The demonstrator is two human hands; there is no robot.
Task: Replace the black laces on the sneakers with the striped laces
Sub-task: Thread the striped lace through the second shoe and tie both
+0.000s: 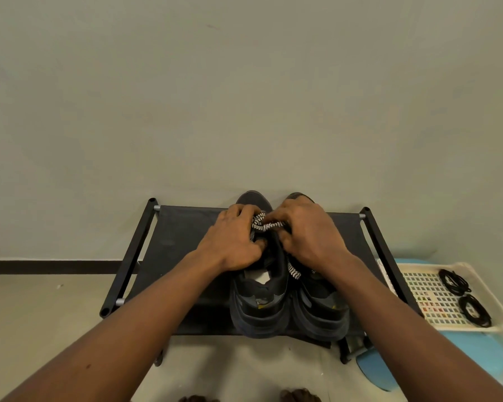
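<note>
Head view: two dark sneakers stand side by side, toes toward the far wall [244,97], on the fabric top of a black shoe rack [180,256]. Both hands meet over the tongue of the left sneaker [259,306]. The left hand [233,239] has its fingers curled around the striped lace [266,224], and the right hand [308,236] pinches the same lace from the other side. A loose striped end hangs between the left sneaker and the right sneaker [320,311]. To the right, two coiled black laces [453,281] lie in a white perforated tray [418,267] on a blue surface [476,352].
</note>
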